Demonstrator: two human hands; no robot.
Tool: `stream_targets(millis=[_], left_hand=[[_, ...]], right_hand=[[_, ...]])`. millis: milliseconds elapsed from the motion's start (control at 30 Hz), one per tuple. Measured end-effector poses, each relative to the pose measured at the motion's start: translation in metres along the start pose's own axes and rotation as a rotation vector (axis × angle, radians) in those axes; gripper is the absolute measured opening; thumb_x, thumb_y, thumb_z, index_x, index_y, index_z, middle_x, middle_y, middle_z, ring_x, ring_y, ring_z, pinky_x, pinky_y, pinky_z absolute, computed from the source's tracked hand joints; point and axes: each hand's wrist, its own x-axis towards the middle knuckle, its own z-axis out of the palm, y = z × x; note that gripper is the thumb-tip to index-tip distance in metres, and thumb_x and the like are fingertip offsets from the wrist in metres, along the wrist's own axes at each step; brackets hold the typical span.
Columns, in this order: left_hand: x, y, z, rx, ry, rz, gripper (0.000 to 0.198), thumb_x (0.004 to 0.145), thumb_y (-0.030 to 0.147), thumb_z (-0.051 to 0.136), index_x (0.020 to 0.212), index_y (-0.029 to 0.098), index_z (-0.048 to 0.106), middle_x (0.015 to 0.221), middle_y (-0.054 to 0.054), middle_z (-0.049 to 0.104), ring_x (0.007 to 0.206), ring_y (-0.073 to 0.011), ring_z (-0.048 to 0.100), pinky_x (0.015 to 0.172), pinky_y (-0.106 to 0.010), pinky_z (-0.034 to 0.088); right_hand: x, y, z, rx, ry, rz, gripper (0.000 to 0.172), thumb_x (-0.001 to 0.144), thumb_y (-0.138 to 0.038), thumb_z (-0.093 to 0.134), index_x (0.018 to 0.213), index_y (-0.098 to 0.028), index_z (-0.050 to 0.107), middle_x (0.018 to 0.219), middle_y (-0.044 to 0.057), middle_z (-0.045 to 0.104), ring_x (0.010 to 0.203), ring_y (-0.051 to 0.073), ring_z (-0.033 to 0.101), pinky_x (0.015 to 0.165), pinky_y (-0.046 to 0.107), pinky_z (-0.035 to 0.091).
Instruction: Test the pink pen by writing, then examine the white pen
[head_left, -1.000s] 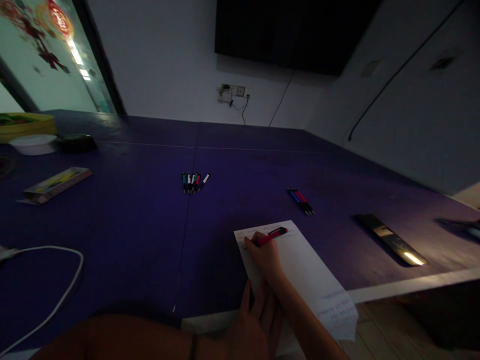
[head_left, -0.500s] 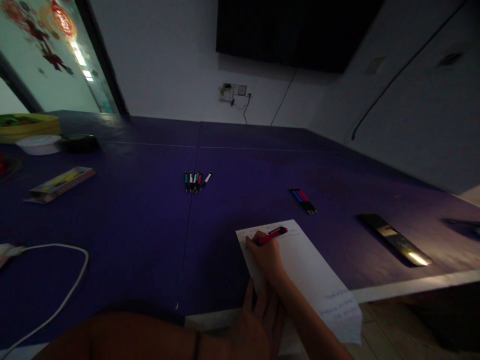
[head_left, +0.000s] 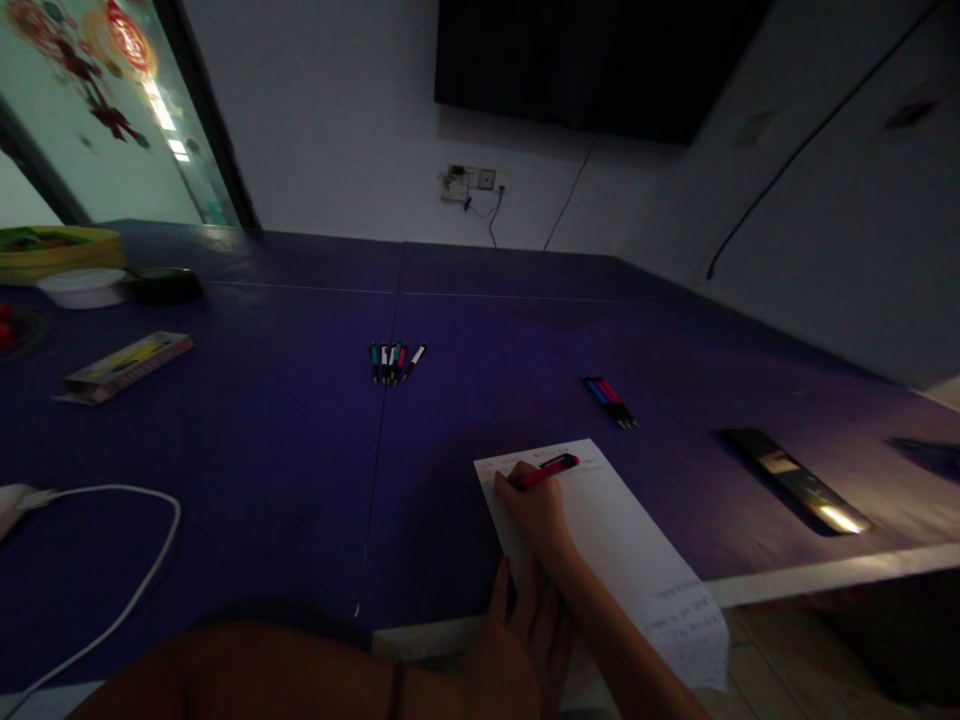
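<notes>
My right hand (head_left: 536, 505) is closed around a red pen (head_left: 551, 469) with a black clip, its writing end down near the upper left of a white sheet of paper (head_left: 622, 535). Lines of handwriting run along the paper's top, and more show at its lower right corner, which hangs past the table edge. Under my right forearm, my left hand (head_left: 517, 640) lies with fingers stretched out on the sheet's lower left part. The pen's tip is hidden by my fingers.
On the purple table (head_left: 300, 450) lie a loose cluster of several pens (head_left: 388, 364), a row of pens (head_left: 609, 401) and a dark phone-like slab (head_left: 795, 480). Leftward are an opened box (head_left: 127, 368), a white cable (head_left: 161, 560), a white bowl (head_left: 84, 288) and a yellow basket (head_left: 67, 255).
The whole view has shifted very slightly. My right hand keeps the red pen at nearly the same place on the paper, and my left hand stays put.
</notes>
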Motion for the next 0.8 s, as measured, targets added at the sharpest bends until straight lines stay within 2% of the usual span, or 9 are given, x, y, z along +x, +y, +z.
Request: stream_targets(millis=[100,167,500,667,800], left_hand=[[0.0,-0.003,-0.005,-0.019,0.164,0.017,0.039,0.079,0.033,0.034,0.114,0.024,0.049,0.126,-0.003,0.04,0.124,-0.0323,0.01,0.096,-0.054,0.009],[0.001,-0.003,-0.007,-0.016,0.21,-0.028,0.037,0.078,0.031,0.035,0.11,0.025,0.053,0.125,-0.002,0.042,0.125,-0.0312,0.008,0.097,-0.054,0.005],[0.002,-0.003,-0.006,-0.05,0.222,-0.032,0.037,0.076,0.032,0.038,0.109,0.024,0.054,0.123,-0.003,0.045,0.124,-0.0312,0.011,0.098,-0.053,0.004],[0.002,-0.004,-0.007,-0.086,0.219,-0.053,0.036,0.078,0.03,0.035,0.107,0.025,0.055,0.12,-0.002,0.048,0.125,-0.0295,0.007,0.099,-0.051,0.001],[0.003,-0.008,-0.013,-0.068,0.21,-0.004,0.037,0.078,0.031,0.035,0.108,0.023,0.054,0.121,-0.004,0.047,0.124,-0.0316,0.01,0.097,-0.053,0.002]], right_hand=[[-0.001,0.001,0.0,0.018,-0.013,0.001,0.022,0.062,-0.032,0.047,0.045,-0.02,0.039,0.039,-0.003,0.04,0.04,0.01,0.038,0.04,0.022,0.026],[-0.001,0.001,0.0,0.029,-0.01,-0.006,0.022,0.062,-0.032,0.047,0.045,-0.02,0.038,0.039,-0.003,0.041,0.04,0.011,0.038,0.04,0.022,0.027],[-0.002,-0.002,-0.001,0.025,-0.011,0.012,0.021,0.061,-0.031,0.047,0.044,-0.02,0.04,0.039,-0.003,0.042,0.041,0.01,0.039,0.041,0.022,0.027],[-0.001,-0.001,0.0,0.005,0.01,-0.003,0.021,0.061,-0.03,0.046,0.044,-0.02,0.037,0.037,-0.004,0.038,0.038,0.01,0.036,0.04,0.022,0.025],[-0.001,-0.001,0.0,0.02,0.013,-0.007,0.022,0.061,-0.03,0.046,0.043,-0.02,0.037,0.038,-0.004,0.04,0.04,0.01,0.037,0.04,0.022,0.026]])
